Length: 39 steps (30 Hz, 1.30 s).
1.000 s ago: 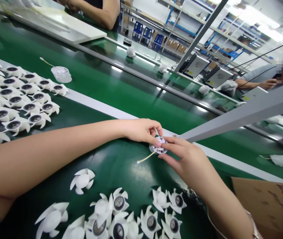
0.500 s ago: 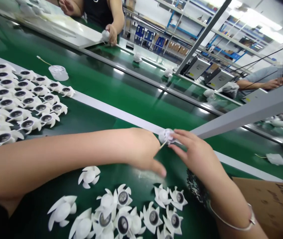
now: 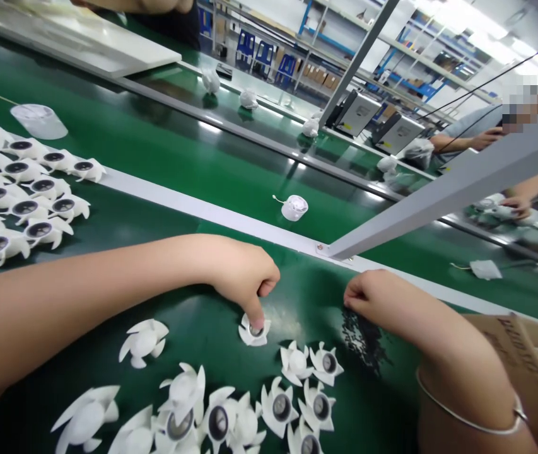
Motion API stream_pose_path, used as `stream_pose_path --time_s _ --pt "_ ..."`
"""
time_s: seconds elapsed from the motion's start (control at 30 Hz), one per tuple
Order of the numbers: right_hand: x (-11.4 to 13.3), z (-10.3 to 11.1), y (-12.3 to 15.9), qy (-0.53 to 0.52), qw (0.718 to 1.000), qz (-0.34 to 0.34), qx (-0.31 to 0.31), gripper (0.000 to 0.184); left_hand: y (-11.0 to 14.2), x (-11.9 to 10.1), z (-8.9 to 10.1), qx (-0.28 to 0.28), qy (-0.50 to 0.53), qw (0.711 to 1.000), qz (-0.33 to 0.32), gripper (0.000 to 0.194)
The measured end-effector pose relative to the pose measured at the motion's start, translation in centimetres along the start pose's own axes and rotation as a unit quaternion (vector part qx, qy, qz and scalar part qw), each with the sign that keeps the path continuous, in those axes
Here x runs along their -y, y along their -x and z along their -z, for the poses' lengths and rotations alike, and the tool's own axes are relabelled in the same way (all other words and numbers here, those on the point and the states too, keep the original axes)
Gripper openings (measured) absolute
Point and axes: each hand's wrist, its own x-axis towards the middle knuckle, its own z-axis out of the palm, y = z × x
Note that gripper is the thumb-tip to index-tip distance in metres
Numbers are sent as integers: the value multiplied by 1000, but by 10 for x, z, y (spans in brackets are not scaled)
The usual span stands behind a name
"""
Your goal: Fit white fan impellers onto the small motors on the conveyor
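Observation:
My left hand (image 3: 247, 277) has its fingers curled, and its thumb presses into the dark hub of a small white fan impeller (image 3: 251, 337) at the table's middle. My right hand (image 3: 375, 293) is closed in a pinch over a heap of small black parts (image 3: 366, 340); whatever is between its fingertips is hidden. Several more white fan impellers (image 3: 280, 407) lie loose in front, some hub up, some face down. One white impeller (image 3: 143, 342) sits apart, below my left forearm. Past the white rail, a white round fan housing (image 3: 296, 208) with a short cable rests on green belt.
Rows of impellers (image 3: 25, 208) cover the left side. A white rail (image 3: 193, 205) crosses the table, with a slanted grey post (image 3: 420, 202) rising from it. An open cardboard box (image 3: 500, 353) stands at right. Co-workers' arms (image 3: 467, 142) show across the line.
The fan housing has left my right hand and lies beyond the rail. That hand has dropped to the black parts. My left thumb is now on an impeller. The view has shifted.

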Motion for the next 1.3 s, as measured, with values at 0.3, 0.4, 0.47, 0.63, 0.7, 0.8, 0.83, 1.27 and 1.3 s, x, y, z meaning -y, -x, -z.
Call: stream_pose_path --time_s 0.3,0.4,0.47,0.63,0.7,0.8,0.83,1.27,1.3 --pt "44 3 -4 182 978 -99 4 28 -15 17 -3 -99 13 994 -45 47" --pt "52 0 -5 203 972 -117 -17 31 -18 23 -3 -93 9 993 -77 67" --pt "51 -1 -6 201 972 -123 -22 32 -20 26 -3 -92 4 990 -103 72" --pt "42 3 -8 149 984 -90 -24 22 -27 28 -9 -144 -5 967 -209 52" --pt "46 6 -8 70 996 -24 -46 18 -30 30 -11 -153 7 959 -238 38" --pt "61 6 -8 -100 988 102 -60 11 -34 32 -12 -159 28 953 -257 29" --pt "66 4 -8 -139 980 130 -56 10 -35 33 -12 -161 34 951 -260 27" --pt "93 -20 -3 41 972 165 -160 9 -38 34 -15 -173 49 954 -238 22" --pt "94 -21 -2 63 969 166 -171 10 -38 35 -15 -174 50 954 -238 23"
